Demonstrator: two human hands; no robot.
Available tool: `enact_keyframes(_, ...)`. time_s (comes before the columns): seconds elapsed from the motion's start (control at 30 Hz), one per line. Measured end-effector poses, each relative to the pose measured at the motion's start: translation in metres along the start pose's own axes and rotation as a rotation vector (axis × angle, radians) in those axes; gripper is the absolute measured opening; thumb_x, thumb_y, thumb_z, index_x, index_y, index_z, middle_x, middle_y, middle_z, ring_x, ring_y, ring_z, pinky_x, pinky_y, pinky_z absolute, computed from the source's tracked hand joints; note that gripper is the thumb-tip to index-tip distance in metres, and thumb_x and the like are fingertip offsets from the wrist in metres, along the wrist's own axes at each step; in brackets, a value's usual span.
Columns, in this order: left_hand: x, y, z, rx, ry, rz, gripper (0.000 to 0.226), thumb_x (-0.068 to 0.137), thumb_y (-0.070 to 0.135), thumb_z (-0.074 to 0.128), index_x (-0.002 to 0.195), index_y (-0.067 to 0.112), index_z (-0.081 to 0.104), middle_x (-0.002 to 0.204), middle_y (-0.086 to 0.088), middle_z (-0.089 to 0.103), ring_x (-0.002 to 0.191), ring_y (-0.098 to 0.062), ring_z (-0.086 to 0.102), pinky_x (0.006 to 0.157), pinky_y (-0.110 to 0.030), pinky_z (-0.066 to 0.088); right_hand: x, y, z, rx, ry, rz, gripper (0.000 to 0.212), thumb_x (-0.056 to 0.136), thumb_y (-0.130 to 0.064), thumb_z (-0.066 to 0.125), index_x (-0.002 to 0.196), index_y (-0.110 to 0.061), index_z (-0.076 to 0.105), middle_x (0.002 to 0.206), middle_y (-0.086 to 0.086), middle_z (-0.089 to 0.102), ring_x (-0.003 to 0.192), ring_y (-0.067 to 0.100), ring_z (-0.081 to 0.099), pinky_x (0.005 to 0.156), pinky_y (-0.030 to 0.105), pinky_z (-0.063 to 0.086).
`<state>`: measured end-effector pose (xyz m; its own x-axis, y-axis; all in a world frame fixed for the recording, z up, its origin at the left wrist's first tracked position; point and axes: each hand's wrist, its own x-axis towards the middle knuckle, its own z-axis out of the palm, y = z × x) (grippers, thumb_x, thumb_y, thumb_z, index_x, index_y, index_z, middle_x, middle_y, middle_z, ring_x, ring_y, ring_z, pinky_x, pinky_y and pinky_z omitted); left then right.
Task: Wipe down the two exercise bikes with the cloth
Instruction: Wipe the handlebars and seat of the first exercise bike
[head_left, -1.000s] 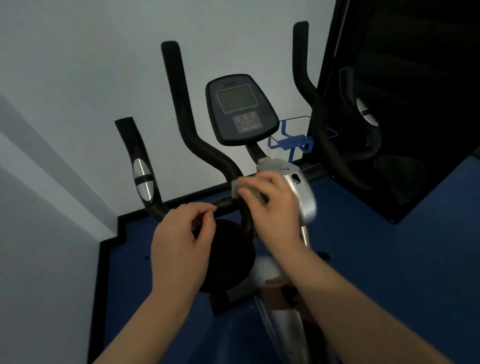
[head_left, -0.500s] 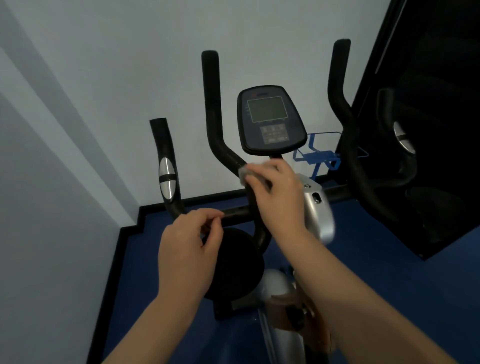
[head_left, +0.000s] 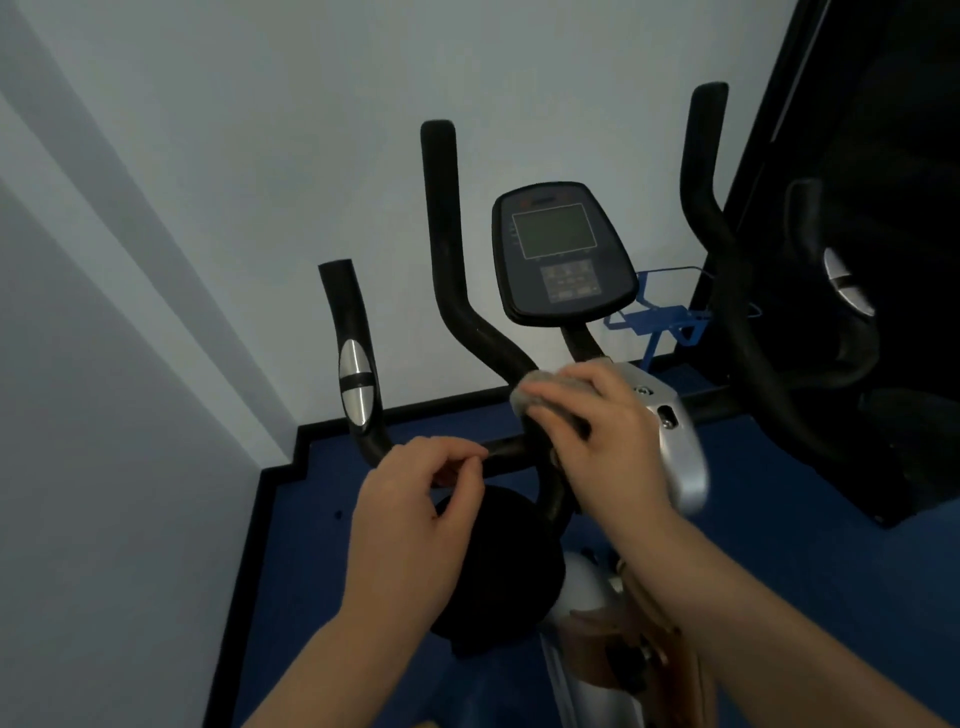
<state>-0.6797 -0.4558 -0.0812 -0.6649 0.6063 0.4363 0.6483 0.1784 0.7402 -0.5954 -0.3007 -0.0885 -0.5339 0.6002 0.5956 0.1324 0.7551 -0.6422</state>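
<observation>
Left of the bike: open gap between the short grip (head_left: 353, 358) and the wall (head_left: 130, 415) — passable. Between the short grip and the tall inner handlebar (head_left: 447, 270), a narrow channel. Console (head_left: 563, 254) blocks the centre. Right side crowded — outer handlebar (head_left: 711, 218), blue bottle cage (head_left: 654, 317), dark panel (head_left: 883, 156).

Dim, cool light, soft diagonal wall shadows, wide-angle bending at edges.

Head cam, close, down over handlebars (head_left: 457, 312).
</observation>
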Motion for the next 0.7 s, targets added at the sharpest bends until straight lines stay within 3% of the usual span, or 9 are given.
enact_keyframes(0.17, 0.056, -0.011, -0.027, 0.007, 0.031, 0.082, 0.017, 0.089, 0.017, 0.063, 0.091, 0.034, 0.068, 0.086, 0.019, 0.065, 0.086, 0.003, 0.06, 0.073, -0.008, 0.045, 0.062, -0.016, 0.027, -0.037, -0.091, 0.009, 0.015, 0.088, -0.015, 0.07, 0.101, -0.013, 0.076, 0.101, 0.002, 0.062, 0.098, 0.016, 0.056, 0.086, 0.031, 0.046)
enact_keyframes(0.27, 0.104, -0.023, -0.055, 0.102, 0.062, 0.141, 0.019, 0.091, 0.011, 0.063, 0.095, 0.028, 0.068, 0.093, 0.012, 0.065, 0.087, 0.01, 0.054, 0.078, -0.002, 0.037, 0.061, -0.017, 0.034, -0.056, -0.072, 0.005, 0.014, 0.087, -0.016, 0.07, 0.1, -0.017, 0.076, 0.1, -0.006, 0.059, 0.097, 0.01, 0.052, 0.081, 0.025, 0.045)
enact_keyframes(0.33, 0.135, -0.032, -0.073, 0.185, 0.074, 0.207, 0.017, 0.093, 0.012, 0.061, 0.099, 0.027, 0.068, 0.1, 0.009, 0.064, 0.092, 0.005, 0.053, 0.085, -0.006, 0.035, 0.038, -0.011, 0.024, -0.102, -0.039, -0.08, 0.013, 0.084, -0.016, 0.072, 0.095, -0.022, 0.076, 0.1, -0.02, 0.05, 0.096, 0.002, 0.045, 0.082, 0.011, 0.037)
enact_keyframes(0.4, 0.161, -0.038, -0.082, 0.247, 0.043, 0.263, 0.016, 0.095, 0.015, 0.059, 0.102, 0.026, 0.069, 0.105, 0.01, 0.062, 0.101, -0.005, 0.053, 0.089, -0.015, 0.036, 0.035, -0.005, 0.019, -0.099, -0.021, -0.121, 0.016, 0.081, -0.015, 0.074, 0.095, -0.022, 0.076, 0.099, -0.021, 0.05, 0.096, 0.0, 0.044, 0.087, 0.004, 0.033)
enact_keyframes(0.47, 0.181, -0.039, -0.078, 0.321, -0.088, 0.31, 0.015, 0.095, 0.017, 0.058, 0.103, 0.024, 0.069, 0.107, 0.009, 0.061, 0.105, -0.007, 0.051, 0.091, -0.02, 0.034, 0.054, -0.005, 0.026, -0.084, -0.043, -0.096, 0.017, 0.08, -0.014, 0.077, 0.096, -0.02, 0.077, 0.097, -0.01, 0.059, 0.095, 0.006, 0.05, 0.089, 0.009, 0.038)
enact_keyframes(0.57, 0.2, -0.04, -0.061, 0.368, -0.289, 0.336, 0.017, 0.097, 0.023, 0.055, 0.108, 0.021, 0.068, 0.112, 0.006, 0.063, 0.11, -0.011, 0.052, 0.093, -0.024, 0.035, 0.077, -0.018, 0.041, -0.014, -0.107, -0.029, 0.018, 0.081, -0.013, 0.077, 0.099, -0.016, 0.077, 0.098, -0.001, 0.063, 0.096, 0.015, 0.057, 0.087, 0.032, 0.05)
enact_keyframes(0.7, 0.219, -0.046, -0.057, 0.419, -0.483, 0.181, 0.027, 0.099, 0.041, 0.046, 0.113, 0.029, 0.066, 0.116, 0.011, 0.064, 0.107, -0.01, 0.055, 0.09, -0.03, 0.04, 0.052, -0.011, 0.029, -0.069, -0.063, -0.053, 0.02, 0.078, -0.015, 0.079, 0.097, -0.022, 0.077, 0.097, -0.011, 0.061, 0.096, 0.008, 0.056, 0.085, 0.019, 0.046)
